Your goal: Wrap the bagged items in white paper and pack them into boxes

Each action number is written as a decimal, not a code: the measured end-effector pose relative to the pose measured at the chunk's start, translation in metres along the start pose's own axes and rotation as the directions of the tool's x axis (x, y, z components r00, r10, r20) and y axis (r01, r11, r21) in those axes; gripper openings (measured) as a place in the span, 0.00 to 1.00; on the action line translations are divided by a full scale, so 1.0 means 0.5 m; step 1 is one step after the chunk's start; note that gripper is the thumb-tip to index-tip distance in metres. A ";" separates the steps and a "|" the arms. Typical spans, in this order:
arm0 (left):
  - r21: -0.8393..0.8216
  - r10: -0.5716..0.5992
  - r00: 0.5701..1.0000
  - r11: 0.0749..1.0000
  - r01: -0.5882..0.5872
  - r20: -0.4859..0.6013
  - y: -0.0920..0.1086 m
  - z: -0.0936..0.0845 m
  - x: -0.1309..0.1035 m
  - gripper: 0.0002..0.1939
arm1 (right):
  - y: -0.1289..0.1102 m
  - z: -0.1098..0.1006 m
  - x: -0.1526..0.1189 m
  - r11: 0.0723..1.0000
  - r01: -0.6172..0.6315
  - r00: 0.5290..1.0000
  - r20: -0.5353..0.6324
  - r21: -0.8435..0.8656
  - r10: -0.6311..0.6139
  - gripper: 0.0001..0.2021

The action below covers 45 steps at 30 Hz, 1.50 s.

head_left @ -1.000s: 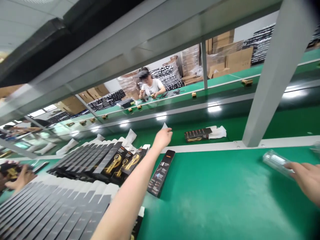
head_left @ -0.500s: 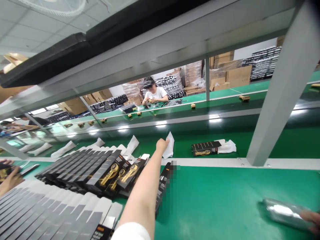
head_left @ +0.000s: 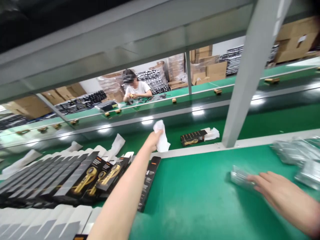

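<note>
My left hand (head_left: 153, 139) is stretched out over the belt's near edge. Its fingers are closed round a white pouch (head_left: 163, 142), whose contents are hidden. On the right, my right hand (head_left: 271, 188) pinches a clear plastic tray (head_left: 240, 176) just over the green table; motion blurs it a little. Below my left forearm, a narrow black box (head_left: 150, 181) lies on the table. To the right of the pouch, on the belt, rests a black printed box (head_left: 193, 137) with a white pouch (head_left: 212, 134) sticking out of its open end.
Rows of black boxes with open white flaps (head_left: 75, 178) fill the left side. More clear trays (head_left: 300, 151) are heaped at the right. A slanted metal post (head_left: 246, 76) rises from the table edge. Gold-coloured parts (head_left: 218, 91) lie on the far belt, and a co-worker (head_left: 137, 88) sits beyond.
The view has swung right. My right hand has come further into view with the clear tray, and the tray heap now shows. My left hand still grips the white pouch, now tilted differently.
</note>
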<state>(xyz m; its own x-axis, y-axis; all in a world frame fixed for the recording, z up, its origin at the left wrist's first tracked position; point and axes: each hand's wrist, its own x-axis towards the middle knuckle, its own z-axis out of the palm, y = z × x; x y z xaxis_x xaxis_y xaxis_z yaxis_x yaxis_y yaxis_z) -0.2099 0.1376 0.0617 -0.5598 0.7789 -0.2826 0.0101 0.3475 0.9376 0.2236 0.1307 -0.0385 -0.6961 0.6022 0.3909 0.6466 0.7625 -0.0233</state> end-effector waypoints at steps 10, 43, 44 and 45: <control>-0.603 -0.135 0.958 0.752 0.266 0.254 -0.133 0.156 -0.307 0.17 | -0.054 -0.041 0.021 0.988 -0.025 0.989 0.142 -0.153 0.047 0.11; -0.605 -0.029 0.958 0.770 0.203 0.285 -0.224 0.192 -0.357 0.27 | 0.022 -0.072 0.062 0.938 -0.327 0.931 0.210 0.116 0.298 0.07; -0.604 -0.023 0.959 0.772 0.197 0.284 -0.223 0.192 -0.358 0.27 | 0.026 -0.076 0.062 0.935 -0.334 0.927 0.222 0.122 0.302 0.08; -0.607 -0.019 0.959 0.771 0.193 0.282 -0.222 0.192 -0.359 0.27 | 0.030 -0.082 0.062 0.929 -0.345 0.922 0.231 0.132 0.310 0.08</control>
<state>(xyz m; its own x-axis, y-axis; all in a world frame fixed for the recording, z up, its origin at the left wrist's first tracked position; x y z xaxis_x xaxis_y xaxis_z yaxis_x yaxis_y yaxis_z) -0.0310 0.0095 -0.0113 -0.3035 0.8880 -0.3456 -0.6032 0.1017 0.7911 0.2246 0.1514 0.0108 -0.5136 0.8464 0.1408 0.7998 0.5317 -0.2786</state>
